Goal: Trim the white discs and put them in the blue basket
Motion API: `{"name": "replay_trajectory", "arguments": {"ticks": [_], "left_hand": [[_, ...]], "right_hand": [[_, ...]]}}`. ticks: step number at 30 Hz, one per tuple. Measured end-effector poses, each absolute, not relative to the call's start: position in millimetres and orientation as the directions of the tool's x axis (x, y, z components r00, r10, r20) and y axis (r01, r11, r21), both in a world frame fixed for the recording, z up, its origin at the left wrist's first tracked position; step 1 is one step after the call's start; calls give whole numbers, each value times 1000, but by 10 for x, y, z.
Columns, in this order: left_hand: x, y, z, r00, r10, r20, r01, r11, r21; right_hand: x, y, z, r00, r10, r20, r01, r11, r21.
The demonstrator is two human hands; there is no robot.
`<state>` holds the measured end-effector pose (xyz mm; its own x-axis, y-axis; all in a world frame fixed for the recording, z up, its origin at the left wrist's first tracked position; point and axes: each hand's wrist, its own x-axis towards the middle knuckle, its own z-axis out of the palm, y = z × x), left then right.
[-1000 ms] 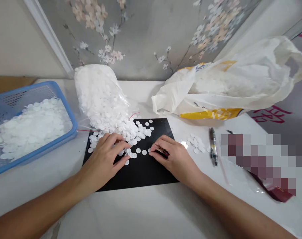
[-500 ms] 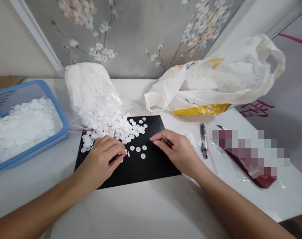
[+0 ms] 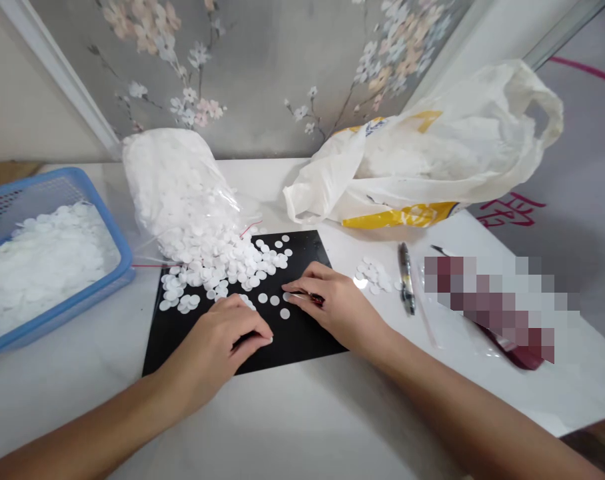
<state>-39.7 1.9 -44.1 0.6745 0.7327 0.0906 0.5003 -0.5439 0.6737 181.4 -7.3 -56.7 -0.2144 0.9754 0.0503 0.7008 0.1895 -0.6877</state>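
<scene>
We have a white disc (image 3: 270,340) pinched on the left, a slim red tool (image 3: 316,300) on the right!
Our left grip (image 3: 222,341) is closed to fingertip and thumb on that disc, over the black mat (image 3: 300,339); our right grip (image 3: 342,305) is folded round the tool, near loose discs (image 3: 274,301), while the pile (image 3: 217,260) spills from a clear bag (image 3: 167,167).

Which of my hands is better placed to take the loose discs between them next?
Likely your right hand: it is right beside the loose discs and holds a slim tool. Your left hand seems to pinch another disc.
</scene>
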Motion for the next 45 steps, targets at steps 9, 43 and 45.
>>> {"name": "replay_trajectory", "arguments": {"ticks": [9,43,45], "left_hand": [[-446,108,-506,624,743,242,542,-635,550],[-441,61,-537,731,644,227,560,-756,340],[-440,65,-551,753,615,234,541,-781,313]], "right_hand": [[1830,-73,-485,-126,991,-33,647,57,-760],[1776,-85,-565,-215,974,71,622,193,-759],[1800,-82,-563,-246,968,53,588,192,-786]]}}
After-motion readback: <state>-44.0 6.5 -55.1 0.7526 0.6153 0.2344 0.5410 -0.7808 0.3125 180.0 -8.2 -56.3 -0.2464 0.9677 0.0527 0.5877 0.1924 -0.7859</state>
